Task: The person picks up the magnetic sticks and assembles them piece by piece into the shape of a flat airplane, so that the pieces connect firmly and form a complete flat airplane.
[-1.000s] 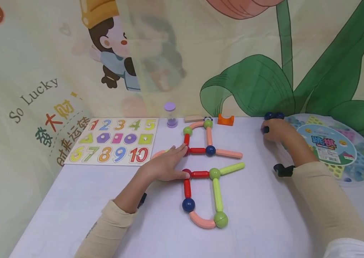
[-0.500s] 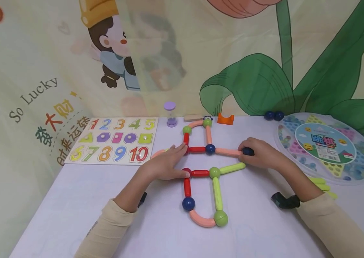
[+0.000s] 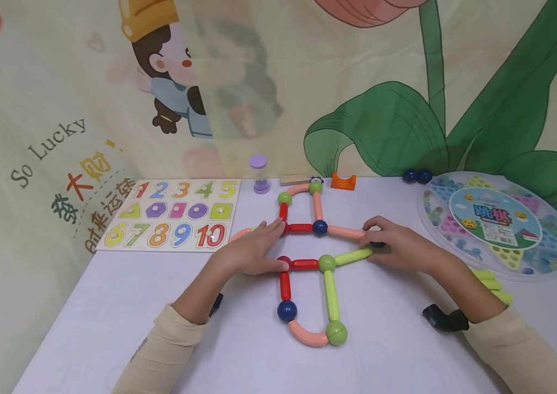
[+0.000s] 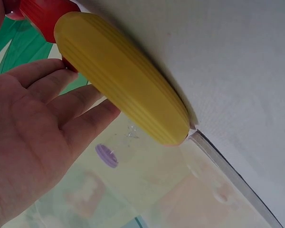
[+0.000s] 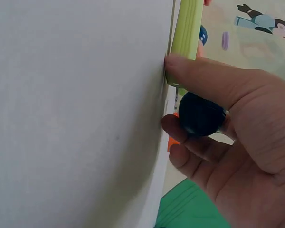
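Note:
A figure of magnetic sticks and balls lies flat on the white table. My left hand rests open beside it, fingers straight, touching a red ball and lying over a yellow stick. My right hand pinches a dark blue ball between thumb and fingers. It holds the ball at the free ends of the pink stick and the light green stick. My thumb touches the green stick's end.
A number puzzle board lies at the left, with a purple sand timer, a wooden block and an orange block behind the figure. Two dark blue balls and a round marble-game box sit at the right. Yellow-green sticks lie by my right forearm.
My right hand came from the back right by the blue balls, carrying a dark blue ball to the ends of the pink and green sticks. The left hand stayed put.

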`<state>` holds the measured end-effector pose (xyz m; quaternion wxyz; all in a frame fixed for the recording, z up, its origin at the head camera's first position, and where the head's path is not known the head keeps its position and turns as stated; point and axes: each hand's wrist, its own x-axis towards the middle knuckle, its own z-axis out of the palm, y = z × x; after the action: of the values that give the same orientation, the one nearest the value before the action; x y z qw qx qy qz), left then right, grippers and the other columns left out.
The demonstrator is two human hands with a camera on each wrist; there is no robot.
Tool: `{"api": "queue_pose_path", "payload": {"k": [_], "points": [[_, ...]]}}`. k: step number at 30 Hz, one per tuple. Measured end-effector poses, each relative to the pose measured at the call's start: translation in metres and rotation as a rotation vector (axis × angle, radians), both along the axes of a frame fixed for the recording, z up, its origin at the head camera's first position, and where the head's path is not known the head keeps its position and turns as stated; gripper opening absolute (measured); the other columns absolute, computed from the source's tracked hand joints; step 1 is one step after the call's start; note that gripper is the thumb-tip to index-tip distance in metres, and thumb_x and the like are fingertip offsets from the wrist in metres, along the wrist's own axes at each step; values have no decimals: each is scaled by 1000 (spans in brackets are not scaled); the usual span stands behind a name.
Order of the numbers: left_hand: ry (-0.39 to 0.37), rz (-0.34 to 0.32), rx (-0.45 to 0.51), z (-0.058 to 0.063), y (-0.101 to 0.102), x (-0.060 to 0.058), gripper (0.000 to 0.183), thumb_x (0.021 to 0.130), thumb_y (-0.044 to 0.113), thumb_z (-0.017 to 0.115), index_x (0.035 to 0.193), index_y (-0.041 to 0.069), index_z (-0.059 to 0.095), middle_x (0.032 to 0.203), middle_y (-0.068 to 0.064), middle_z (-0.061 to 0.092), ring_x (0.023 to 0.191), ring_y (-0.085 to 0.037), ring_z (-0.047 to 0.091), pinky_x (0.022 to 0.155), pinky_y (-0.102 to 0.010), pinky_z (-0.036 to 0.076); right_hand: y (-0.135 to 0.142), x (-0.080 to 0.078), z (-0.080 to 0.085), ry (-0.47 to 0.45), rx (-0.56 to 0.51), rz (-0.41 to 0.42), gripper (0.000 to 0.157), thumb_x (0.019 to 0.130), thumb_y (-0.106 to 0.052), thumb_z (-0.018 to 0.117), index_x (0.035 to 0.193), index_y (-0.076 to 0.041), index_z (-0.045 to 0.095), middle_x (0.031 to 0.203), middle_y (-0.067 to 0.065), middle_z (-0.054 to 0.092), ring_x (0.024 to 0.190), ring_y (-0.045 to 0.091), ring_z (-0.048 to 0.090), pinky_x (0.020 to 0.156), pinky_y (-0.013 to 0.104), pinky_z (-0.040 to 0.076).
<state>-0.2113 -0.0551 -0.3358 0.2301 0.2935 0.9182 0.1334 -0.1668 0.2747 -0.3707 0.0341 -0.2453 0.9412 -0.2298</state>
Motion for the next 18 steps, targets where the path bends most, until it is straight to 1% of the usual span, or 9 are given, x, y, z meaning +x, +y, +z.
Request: {"api": "queue_pose_path", "payload": {"k": [2, 6, 9, 11, 14, 18], "points": [[1, 1, -2, 0, 0, 0, 89, 76, 51, 64, 145, 22, 17, 150, 7, 11, 136, -23, 6, 102, -42, 26, -2, 0, 0, 58, 20, 12, 25, 75, -16, 74, 91, -32, 63, 116, 2, 49, 101, 17, 50, 85, 37, 46], [1, 3, -6, 0, 0, 1, 88, 76, 51, 64, 145, 22, 17, 150, 7, 10, 136, -23, 6, 102, -42, 26, -5, -2, 1, 70, 62, 33, 24, 77, -16, 73, 98, -24, 66, 116, 3, 53, 105, 20, 48, 87, 39, 44], [1, 4, -9, 0, 0, 1, 88, 76, 51, 64, 145, 22, 17, 150, 7, 11, 136, -23, 6, 102, -42, 27, -7, -2, 1, 64, 103, 56, 29, 76, -18, 73, 104, -22, 66, 116, 4, 53, 105, 21, 48, 88, 40, 44], [1, 2, -9, 0, 0, 0, 88, 77, 51, 64, 145, 22, 17, 150, 7, 11, 136, -23, 6, 102, -42, 27, -9, -3, 0, 79, 103, 62, 26, 77, -18, 73, 101, -22, 65, 115, 3, 53, 104, 20, 48, 87, 39, 44], [6, -3, -9, 0, -1, 0, 88, 77, 51, 64, 145, 22, 17, 150, 7, 10, 136, -23, 6, 102, -42, 27, -10, -3, 0, 83, 82, 47, 25, 76, -17, 73, 98, -23, 62, 112, 1, 53, 102, 17, 49, 87, 37, 44], [8, -2, -10, 1, -1, 0, 89, 77, 51, 64, 145, 22, 17, 150, 7, 11, 136, -23, 7, 102, -42, 26, -9, -2, 2, 71, 52, 2, 30, 75, -14, 75, 100, -20, 60, 107, -4, 54, 98, 13, 50, 86, 36, 45]]}}
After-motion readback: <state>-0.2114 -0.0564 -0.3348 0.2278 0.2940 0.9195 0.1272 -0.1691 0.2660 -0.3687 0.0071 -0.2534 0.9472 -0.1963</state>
